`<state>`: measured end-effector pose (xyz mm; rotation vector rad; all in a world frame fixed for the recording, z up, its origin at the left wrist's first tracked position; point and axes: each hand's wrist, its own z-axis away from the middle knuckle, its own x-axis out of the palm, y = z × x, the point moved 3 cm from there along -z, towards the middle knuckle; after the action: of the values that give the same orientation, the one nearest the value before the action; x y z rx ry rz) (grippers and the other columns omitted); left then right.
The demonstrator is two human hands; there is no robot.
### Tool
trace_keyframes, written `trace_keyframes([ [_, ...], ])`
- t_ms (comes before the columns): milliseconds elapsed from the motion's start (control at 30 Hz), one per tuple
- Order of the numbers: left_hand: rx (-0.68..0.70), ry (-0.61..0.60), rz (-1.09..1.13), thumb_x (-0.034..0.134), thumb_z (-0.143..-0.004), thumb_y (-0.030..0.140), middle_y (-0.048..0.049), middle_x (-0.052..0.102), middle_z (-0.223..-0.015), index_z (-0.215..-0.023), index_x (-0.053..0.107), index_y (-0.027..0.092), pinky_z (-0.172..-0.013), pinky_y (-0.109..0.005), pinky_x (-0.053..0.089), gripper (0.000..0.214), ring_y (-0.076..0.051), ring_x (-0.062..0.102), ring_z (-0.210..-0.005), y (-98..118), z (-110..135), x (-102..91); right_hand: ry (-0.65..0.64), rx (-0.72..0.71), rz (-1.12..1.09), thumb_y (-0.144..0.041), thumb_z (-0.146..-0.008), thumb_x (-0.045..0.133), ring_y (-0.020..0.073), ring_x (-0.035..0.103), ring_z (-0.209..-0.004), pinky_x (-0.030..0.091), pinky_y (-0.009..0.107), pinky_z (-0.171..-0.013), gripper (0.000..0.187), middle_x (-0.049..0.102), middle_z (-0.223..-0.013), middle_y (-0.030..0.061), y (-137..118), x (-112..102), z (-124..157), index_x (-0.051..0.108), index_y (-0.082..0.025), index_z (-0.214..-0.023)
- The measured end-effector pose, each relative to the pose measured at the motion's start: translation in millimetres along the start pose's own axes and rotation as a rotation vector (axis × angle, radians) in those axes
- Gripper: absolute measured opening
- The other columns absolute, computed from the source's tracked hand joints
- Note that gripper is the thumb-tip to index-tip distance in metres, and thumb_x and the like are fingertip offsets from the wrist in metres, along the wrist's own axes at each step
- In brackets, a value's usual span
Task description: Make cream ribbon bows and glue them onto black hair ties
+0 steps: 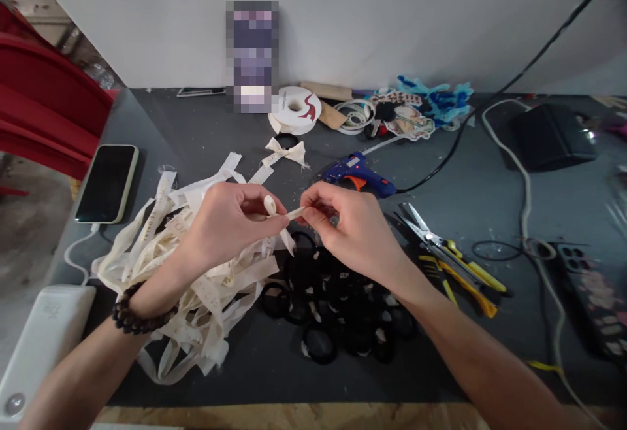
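Between my two hands a cream ribbon (295,213) is stretched, with a small loop standing up at my left fingers and a tail hanging down. My left hand (240,221) pinches it from one side, and my right hand (343,217) pinches its other end. Under my left hand lies a tangled heap of printed cream ribbon strips (196,312). Below my right hand is a pile of black hair ties (321,342). Beyond my hands, a cream bow (285,151) lies against a black hair tie. A blue glue gun (360,172) rests just past my right hand.
A ribbon spool (295,110) stands at the back beside a blurred upright panel (252,57). Scissors (431,237) and yellow-handled pliers (441,280) lie right. A phone (106,185) and white power bank (49,332) are left. A black cable (465,123) crosses the right side.
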<state>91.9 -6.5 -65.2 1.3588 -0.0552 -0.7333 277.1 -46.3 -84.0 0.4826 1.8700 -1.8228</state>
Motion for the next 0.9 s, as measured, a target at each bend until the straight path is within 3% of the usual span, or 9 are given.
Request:
trace_keyframes([
  [267, 0.008, -0.01, 0.188, 0.078, -0.086, 0.036, -0.0023, 0.075, -0.083, -0.096, 0.077, 0.019, -0.066, -0.026, 0.052, 0.021, -0.015, 0.068, -0.074, -6, -2, -4.5, 0.126, -0.001, -0.103, -0.026, -0.097, 0.06, 0.0158, 0.066, -0.074, 0.045, 0.028, -0.068, 0.01, 0.071, -0.081, 0.0001, 3, 2, 1, 0.058, -0.022, -0.087],
  [467, 0.04, -0.012, 0.163, 0.075, -0.089, 0.035, -0.004, 0.074, -0.088, -0.096, 0.076, 0.017, -0.074, -0.028, 0.054, 0.019, -0.017, 0.069, -0.082, -12, -6, -3.9, 0.134, -0.021, -0.185, -0.039, -0.094, 0.07, 0.0184, 0.071, -0.086, 0.05, 0.028, -0.073, 0.021, 0.076, -0.096, 0.0021, -4, 7, 6, 0.065, -0.023, -0.108],
  [633, 0.072, -0.039, 0.161, 0.074, -0.09, 0.036, -0.0048, 0.075, -0.092, -0.095, 0.075, 0.018, -0.076, -0.028, 0.056, 0.019, -0.018, 0.07, -0.085, -11, -4, -2.4, 0.172, -0.069, -0.087, -0.029, -0.095, 0.068, 0.0159, 0.068, -0.075, 0.049, 0.028, -0.071, 0.009, 0.076, -0.086, -0.0008, -10, 10, 10, 0.073, -0.024, -0.091],
  [900, 0.127, 0.058, 0.029, 0.07, -0.092, 0.034, -0.0047, 0.073, -0.091, -0.094, 0.071, 0.018, -0.078, -0.03, 0.057, 0.016, -0.018, 0.069, -0.084, 0, -1, -5.8, 0.162, -0.054, -0.047, -0.024, -0.092, 0.069, 0.0146, 0.068, -0.071, 0.05, 0.026, -0.068, 0.006, 0.076, -0.082, -0.0022, -9, 10, 7, 0.073, -0.024, -0.087],
])
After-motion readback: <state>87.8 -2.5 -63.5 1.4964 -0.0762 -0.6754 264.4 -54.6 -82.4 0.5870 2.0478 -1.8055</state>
